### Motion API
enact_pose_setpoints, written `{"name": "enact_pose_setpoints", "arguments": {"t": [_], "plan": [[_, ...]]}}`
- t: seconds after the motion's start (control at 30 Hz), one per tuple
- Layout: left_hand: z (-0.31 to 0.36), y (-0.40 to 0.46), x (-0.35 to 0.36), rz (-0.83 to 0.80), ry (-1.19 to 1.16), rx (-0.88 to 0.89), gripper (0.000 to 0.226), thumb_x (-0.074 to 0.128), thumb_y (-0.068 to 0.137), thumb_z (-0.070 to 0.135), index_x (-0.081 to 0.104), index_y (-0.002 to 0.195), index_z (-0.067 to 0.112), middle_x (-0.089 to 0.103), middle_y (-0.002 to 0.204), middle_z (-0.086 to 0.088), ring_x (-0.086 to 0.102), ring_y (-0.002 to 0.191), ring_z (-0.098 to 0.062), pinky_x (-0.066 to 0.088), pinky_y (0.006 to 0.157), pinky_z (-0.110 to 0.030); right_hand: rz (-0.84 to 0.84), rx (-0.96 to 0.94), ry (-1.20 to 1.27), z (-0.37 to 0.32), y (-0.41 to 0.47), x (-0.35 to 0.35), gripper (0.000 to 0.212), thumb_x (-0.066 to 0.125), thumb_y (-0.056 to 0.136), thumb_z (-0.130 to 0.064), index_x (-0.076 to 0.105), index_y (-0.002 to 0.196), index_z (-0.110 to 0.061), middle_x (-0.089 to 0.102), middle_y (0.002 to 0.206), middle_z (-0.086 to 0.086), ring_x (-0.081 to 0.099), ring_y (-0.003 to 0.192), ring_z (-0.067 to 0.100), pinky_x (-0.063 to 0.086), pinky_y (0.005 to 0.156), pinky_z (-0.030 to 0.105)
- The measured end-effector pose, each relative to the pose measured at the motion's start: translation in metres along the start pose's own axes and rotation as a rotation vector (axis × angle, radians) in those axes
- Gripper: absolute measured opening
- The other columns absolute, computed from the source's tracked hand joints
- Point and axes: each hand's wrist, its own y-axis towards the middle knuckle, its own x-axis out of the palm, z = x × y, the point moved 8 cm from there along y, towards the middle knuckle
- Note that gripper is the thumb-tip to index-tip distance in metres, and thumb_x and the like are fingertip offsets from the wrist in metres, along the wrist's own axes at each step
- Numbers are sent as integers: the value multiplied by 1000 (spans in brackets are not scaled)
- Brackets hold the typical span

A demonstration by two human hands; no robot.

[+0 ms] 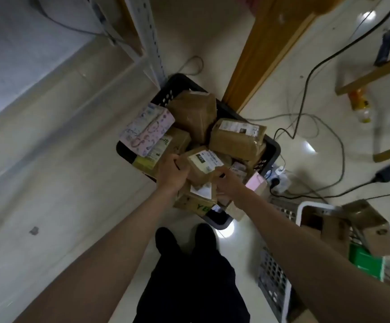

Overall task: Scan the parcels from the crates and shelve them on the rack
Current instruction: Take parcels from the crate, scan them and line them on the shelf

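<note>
The job looks to be in its early part. The black crate (272,145) on the floor is heaped well above its rim with brown parcels, among them a large tilted box (193,113), a labelled packet (236,138) and a pink patterned packet (146,129). Both arms reach down into this pile. The left hand (172,173) has its fingers curled round the left end of a small brown parcel (201,165) with a white label on top, and the right hand (227,184) pinches the same parcel at its near right corner, so 1 parcel is held between 2 hands just above the heap. No scanner shows in either hand. A second, pale crate (273,273) at the lower right also holds boxes, so more remains there. Only a grey upright (149,43) of what I take to be the rack shows at the top, with no shelved parcels in view. Judging by this, nearly all the scanning and shelving is left
</note>
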Motion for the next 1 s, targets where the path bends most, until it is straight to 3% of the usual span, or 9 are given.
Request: {"name": "enact_pose_setpoints", "arguments": {"t": [0.07, 0.13, 0.27, 0.4, 0.47, 0.63, 0.73, 0.87, 1.0], "plan": [[-7, 9, 11, -15, -54, -41, 51, 60, 98, 29, 46, 145, 15, 53, 142, -9, 51, 128, -27, 44, 104, -39, -46, 52, 156, 8, 11, 9, 48, 59, 101, -14, 43, 146, -13, 56, 116, 6, 62, 106, 29, 56, 87, 32], [-13, 9, 20, -30, -132, -85, 61, 65, 96, 32, 39, 150, 19, 48, 148, -10, 48, 132, -27, 41, 110, -46, -72, 75, 205, 12, 15, 17, 51, 54, 103, -11, 38, 152, -14, 52, 118, 6, 57, 103, 26, 55, 84, 32], [-15, 8, 20, 12, -241, -124, 48, 71, 92, 35, 48, 130, 18, 51, 136, -10, 54, 119, -27, 48, 101, -44, -48, 117, 147, 5, 12, 26, 44, 47, 105, -8, 39, 149, -9, 52, 112, 9, 53, 95, 19, 48, 78, 31], [-11, 2, 14, 43, -251, -161, 36, 67, 93, 39, 49, 109, 13, 55, 123, -12, 56, 108, -27, 48, 88, -38, -1, 159, 201, 10, -1, 23, 25, 49, 102, -7, 54, 126, -12, 59, 110, 11, 57, 85, 18, 51, 72, 29], [-7, -1, 10, 50, -234, -180, 30, 66, 93, 34, 46, 101, 13, 57, 120, -14, 57, 106, -29, 48, 88, -40, 12, 162, 219, 12, -10, 21, 30, 50, 102, -8, 51, 132, -13, 58, 118, 13, 59, 87, 20, 54, 71, 30], [1, -26, -5, 21, -278, -222, 29, 68, 90, 28, 40, 84, 20, 57, 98, -6, 60, 94, -27, 56, 83, -46, 65, 179, 287, 6, -44, 13, 31, 48, 104, -15, 45, 134, -19, 59, 113, 12, 58, 56, 18, 58, 63, 35], [5, -54, -25, 26, -354, -240, 32, 71, 87, 36, 43, 83, 22, 57, 91, 0, 58, 83, -20, 54, 68, -37, 90, 173, 309, -7, -76, 12, 25, 46, 104, -17, 45, 129, -20, 56, 120, 12, 62, 72, 22, 62, 65, 40], [16, -92, -60, -29, -462, -306, 29, 72, 88, 38, 52, 97, 21, 60, 104, -1, 63, 98, -22, 59, 87, -44, 104, 130, 340, -35, -126, 16, 24, 49, 104, -14, 45, 128, -19, 51, 127, 12, 61, 115, 36, 59, 89, 55], [43, -138, -113, -94, -642, -305, 19, 72, 91, 28, 55, 99, 23, 61, 101, 2, 64, 88, -14, 59, 65, -29, 82, 29, 374, -79, -184, 21, 27, 54, 104, -12, 45, 126, -24, 51, 129, 10, 57, 119, 35, 60, 85, 50]]}}
